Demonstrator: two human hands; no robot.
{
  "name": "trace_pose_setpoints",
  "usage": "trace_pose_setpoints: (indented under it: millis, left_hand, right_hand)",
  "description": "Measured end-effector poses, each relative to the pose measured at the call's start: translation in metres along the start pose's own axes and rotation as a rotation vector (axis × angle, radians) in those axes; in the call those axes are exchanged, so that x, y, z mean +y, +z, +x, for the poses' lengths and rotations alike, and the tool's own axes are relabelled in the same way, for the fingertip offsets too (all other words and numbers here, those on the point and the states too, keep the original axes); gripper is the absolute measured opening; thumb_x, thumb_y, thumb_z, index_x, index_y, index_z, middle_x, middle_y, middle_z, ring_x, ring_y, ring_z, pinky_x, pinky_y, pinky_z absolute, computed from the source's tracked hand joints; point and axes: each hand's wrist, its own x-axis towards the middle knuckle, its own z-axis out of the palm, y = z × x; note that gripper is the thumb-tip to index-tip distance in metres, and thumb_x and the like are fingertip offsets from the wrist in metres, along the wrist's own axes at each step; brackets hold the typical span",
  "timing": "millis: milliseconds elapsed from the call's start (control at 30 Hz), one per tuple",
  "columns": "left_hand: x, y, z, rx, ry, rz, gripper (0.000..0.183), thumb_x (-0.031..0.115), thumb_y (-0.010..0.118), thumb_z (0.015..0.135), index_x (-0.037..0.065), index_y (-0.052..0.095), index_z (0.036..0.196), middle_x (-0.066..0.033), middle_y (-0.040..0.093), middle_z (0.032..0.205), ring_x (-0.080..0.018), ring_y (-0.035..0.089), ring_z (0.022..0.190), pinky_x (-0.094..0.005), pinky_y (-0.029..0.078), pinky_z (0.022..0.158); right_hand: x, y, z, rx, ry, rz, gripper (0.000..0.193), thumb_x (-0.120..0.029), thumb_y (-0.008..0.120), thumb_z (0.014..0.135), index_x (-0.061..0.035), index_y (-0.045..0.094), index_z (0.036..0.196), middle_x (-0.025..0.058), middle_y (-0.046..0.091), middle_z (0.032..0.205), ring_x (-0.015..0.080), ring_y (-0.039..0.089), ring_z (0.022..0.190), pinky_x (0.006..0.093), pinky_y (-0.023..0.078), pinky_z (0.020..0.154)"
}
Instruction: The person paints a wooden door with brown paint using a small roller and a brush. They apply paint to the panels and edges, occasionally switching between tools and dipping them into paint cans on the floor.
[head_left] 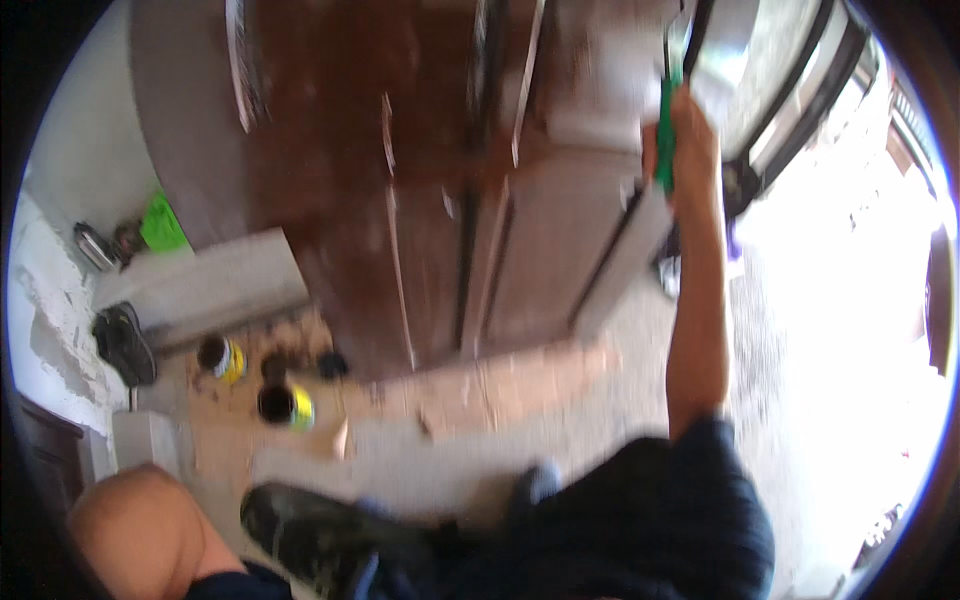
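Observation:
My right hand (690,145) is raised at the upper right, fingers wrapped round the green handle of a paint roller (668,135). A thin metal rod runs up from the handle; the roller's head is not clearly seen at the top edge. Beside the hand stands a large brown panelled door (340,190), glossy in places and smeared by motion. At the lower left only a bent part of my left arm (140,530) shows, and my left hand is out of view.
Two open paint cans with yellow labels, one nearer (300,406) and one farther (236,362), stand on stained cardboard (225,430). More cardboard (510,390) lies along the door's foot. To the left are a dark shoe (125,345), a pale step (210,285) and a bright green object (162,225).

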Motion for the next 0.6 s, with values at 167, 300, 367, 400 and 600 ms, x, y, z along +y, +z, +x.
trace_pose_setpoints:
  millis: [167, 300, 367, 400, 600]
  left_hand:
    - [0.008, 0.008, -0.026, -0.096, -0.117, -0.035, 0.034, 0.026, 0.061, 0.099, -0.001, 0.060, 0.121, -0.0190, 0.068, 0.113, -0.0320, 0.064, 0.107, -0.0422, 0.051, 0.098]
    - [0.012, 0.023, -0.034, -0.137, -0.145, 0.022, 0.036, 0.026, 0.061, 0.099, -0.001, 0.059, 0.122, -0.0191, 0.069, 0.113, -0.0325, 0.065, 0.106, -0.0428, 0.051, 0.098]
    - [0.013, 0.026, -0.037, -0.158, -0.173, 0.025, 0.037, 0.027, 0.061, 0.099, -0.001, 0.058, 0.123, -0.0191, 0.069, 0.112, -0.0328, 0.065, 0.105, -0.0430, 0.051, 0.098]
    - [0.015, 0.027, -0.039, -0.182, -0.201, 0.025, 0.038, 0.027, 0.061, 0.099, -0.001, 0.058, 0.124, -0.0191, 0.069, 0.112, -0.0329, 0.065, 0.105, -0.0432, 0.051, 0.098]
    - [0.024, 0.019, -0.057, -0.270, -0.289, 0.044, 0.041, 0.027, 0.061, 0.098, -0.002, 0.056, 0.126, -0.0192, 0.069, 0.111, -0.0337, 0.065, 0.103, -0.0440, 0.052, 0.098]
  right_hand:
    - [0.011, -0.005, -0.033, -0.034, 0.260, -0.025, 0.052, -0.038, 0.049, 0.106, -0.0082, 0.045, 0.149, 0.0019, 0.057, 0.071, 0.0101, 0.052, 0.050, 0.0247, 0.042, 0.039]
    - [0.037, -0.009, -0.077, 0.028, 0.289, 0.163, 0.049, -0.032, 0.047, 0.108, -0.0102, 0.043, 0.151, -0.0010, 0.054, 0.068, 0.0085, 0.050, 0.048, 0.0257, 0.040, 0.037]
    - [0.038, -0.008, -0.072, -0.021, 0.213, 0.108, 0.048, -0.032, 0.046, 0.108, -0.0103, 0.043, 0.152, -0.0009, 0.052, 0.066, 0.0074, 0.049, 0.047, 0.0261, 0.040, 0.037]
    - [0.035, -0.006, -0.064, -0.040, 0.104, 0.141, 0.049, -0.033, 0.045, 0.109, -0.0102, 0.043, 0.152, -0.0004, 0.051, 0.065, 0.0074, 0.048, 0.046, 0.0261, 0.040, 0.037]
    - [-0.033, 0.019, 0.051, 0.034, 0.085, 0.210, 0.049, -0.033, 0.047, 0.107, -0.0124, 0.042, 0.152, 0.0022, 0.053, 0.066, 0.0093, 0.049, 0.045, 0.0257, 0.040, 0.039]
